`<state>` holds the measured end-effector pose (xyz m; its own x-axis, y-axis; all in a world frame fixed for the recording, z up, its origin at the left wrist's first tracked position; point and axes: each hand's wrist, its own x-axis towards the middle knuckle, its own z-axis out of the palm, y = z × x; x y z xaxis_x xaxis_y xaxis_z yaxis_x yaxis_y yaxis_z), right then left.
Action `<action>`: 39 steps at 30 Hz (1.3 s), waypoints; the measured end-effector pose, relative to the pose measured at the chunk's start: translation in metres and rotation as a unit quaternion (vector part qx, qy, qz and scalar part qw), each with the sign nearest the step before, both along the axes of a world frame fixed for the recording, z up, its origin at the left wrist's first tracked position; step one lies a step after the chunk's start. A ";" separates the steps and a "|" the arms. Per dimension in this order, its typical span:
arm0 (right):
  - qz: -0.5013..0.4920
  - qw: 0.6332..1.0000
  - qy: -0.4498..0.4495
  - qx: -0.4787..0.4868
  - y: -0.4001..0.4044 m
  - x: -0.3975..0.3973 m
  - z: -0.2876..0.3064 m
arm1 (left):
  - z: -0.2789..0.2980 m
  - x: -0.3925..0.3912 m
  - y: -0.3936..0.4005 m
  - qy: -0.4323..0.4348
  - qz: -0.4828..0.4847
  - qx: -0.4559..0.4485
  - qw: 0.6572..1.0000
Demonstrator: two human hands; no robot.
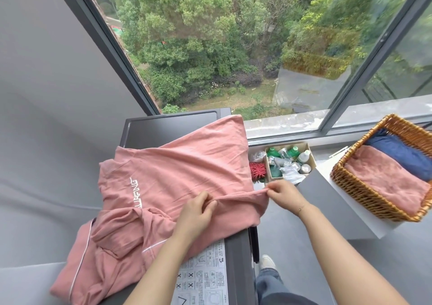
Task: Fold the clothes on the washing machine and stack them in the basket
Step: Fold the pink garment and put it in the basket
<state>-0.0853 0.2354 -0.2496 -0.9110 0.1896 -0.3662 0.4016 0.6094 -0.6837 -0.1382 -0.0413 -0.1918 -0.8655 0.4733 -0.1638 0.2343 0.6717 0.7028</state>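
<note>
A pink shirt (177, 171) with white lettering lies spread on the dark washing machine (163, 126). A second pink garment with white piping (105, 253) lies crumpled at its near left. My left hand (198, 213) pinches a raised fold of the shirt's hem. My right hand (284, 193) pinches the same stretched edge further right, at the machine's side. The wicker basket (355, 192) stands on a white ledge at the right, holding a folded pink cloth (388, 183) and a folded blue one (402, 155).
A cardboard box (312, 164) of green-capped bottles and a red spiky object (257, 170) sit on the floor between machine and basket. A large window rises behind. An instruction sticker (205, 279) covers the machine's near top. My shoe (267, 261) is on the grey floor.
</note>
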 end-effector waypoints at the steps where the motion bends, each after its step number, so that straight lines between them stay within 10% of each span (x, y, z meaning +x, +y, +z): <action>1: -0.052 0.998 0.021 -0.029 0.002 0.000 0.008 | 0.002 0.000 -0.001 -0.026 -0.008 0.014 1.000; 5: -0.100 0.990 0.037 -0.094 0.015 -0.011 0.039 | 0.010 -0.002 -0.002 -0.090 -0.018 0.016 0.996; 15: -0.029 0.979 -0.018 0.202 -0.010 -0.069 0.013 | 0.002 -0.016 -0.007 0.004 0.034 -0.150 0.988; 21: -0.120 0.955 0.245 0.116 -0.075 -0.028 0.017 | 0.014 -0.022 -0.053 -0.009 -0.003 -0.251 0.968; 25: 0.054 0.965 0.165 0.197 -0.117 -0.012 -0.012 | 0.007 -0.031 -0.077 0.029 0.056 -0.302 0.951; 32: -0.009 0.958 0.089 0.273 -0.117 -0.025 0.004 | 0.025 -0.037 -0.104 0.173 0.160 -0.223 0.946; 35: -0.041 0.962 0.216 0.163 -0.149 -0.019 0.030 | 0.032 -0.027 -0.148 0.117 0.317 -0.163 0.927; 39: 0.054 0.997 0.049 0.036 -0.211 -0.016 0.056 | 0.018 -0.005 -0.217 -0.025 0.417 -0.144 0.897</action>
